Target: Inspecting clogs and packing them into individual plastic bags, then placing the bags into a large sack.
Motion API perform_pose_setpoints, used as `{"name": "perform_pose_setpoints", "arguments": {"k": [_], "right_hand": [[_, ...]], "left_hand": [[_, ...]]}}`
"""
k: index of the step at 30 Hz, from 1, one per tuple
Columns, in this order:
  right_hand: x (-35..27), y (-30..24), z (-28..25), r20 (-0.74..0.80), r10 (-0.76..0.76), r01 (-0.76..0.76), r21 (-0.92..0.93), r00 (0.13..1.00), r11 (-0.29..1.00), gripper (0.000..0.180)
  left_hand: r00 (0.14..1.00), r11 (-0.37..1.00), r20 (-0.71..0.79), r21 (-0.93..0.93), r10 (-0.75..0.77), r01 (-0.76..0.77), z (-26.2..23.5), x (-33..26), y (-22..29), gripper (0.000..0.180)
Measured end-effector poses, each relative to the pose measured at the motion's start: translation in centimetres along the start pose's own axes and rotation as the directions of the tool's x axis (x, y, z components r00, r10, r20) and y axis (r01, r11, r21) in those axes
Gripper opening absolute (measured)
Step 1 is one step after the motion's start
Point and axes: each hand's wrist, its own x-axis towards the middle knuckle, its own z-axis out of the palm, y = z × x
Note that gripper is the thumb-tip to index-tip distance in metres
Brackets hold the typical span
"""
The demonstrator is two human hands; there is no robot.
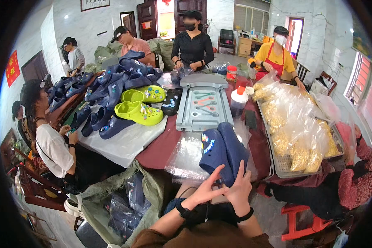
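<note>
A pair of navy blue clogs stands toes away from me at the table's near edge, side by side, with small charms on the left one. My left hand closes around the heel end of the left clog. Against the heel of the other clog, my right hand grips with its fingers up along the side. Clear plastic bags lie flat on the table beside and partly under the pair. Just beyond the clogs sits a grey plastic case with coloured strips on its top.
Navy clogs are heaped at left, beside lime green clogs and a black clog. A woven sack of bagged clogs stands at my lower left. Bags of yellow pieces fill a tray at right. Several people work around the tables.
</note>
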Motion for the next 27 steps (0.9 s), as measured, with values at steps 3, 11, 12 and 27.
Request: {"name": "perform_pose_setpoints", "arguments": {"k": [3,11,12,27], "right_hand": [[0.8,1.9,0.0,-0.034,0.018,-0.013,0.165,0.999,0.986,0.107],[1.0,7.5,-2.9,0.165,0.242,-0.276,0.784,0.956,0.556,0.085],[0.8,8.1,-3.4,0.162,0.244,-0.276,0.781,0.956,0.560,0.085],[-0.5,9.8,-5.0,0.165,0.313,-0.296,0.849,0.936,0.437,0.081]], "left_hand": [[0.999,0.998,0.027,0.063,-0.020,0.019,-0.7,-0.7,0.5,0.086],[0.822,0.479,-0.203,0.873,0.532,-0.095,-6.8,0.1,2.9,0.040],[0.848,0.481,-0.192,0.873,0.493,-0.082,-7.9,0.5,1.9,0.057],[0.935,0.221,-0.161,0.971,0.316,0.092,-12.0,5.7,-2.8,0.043]]}}
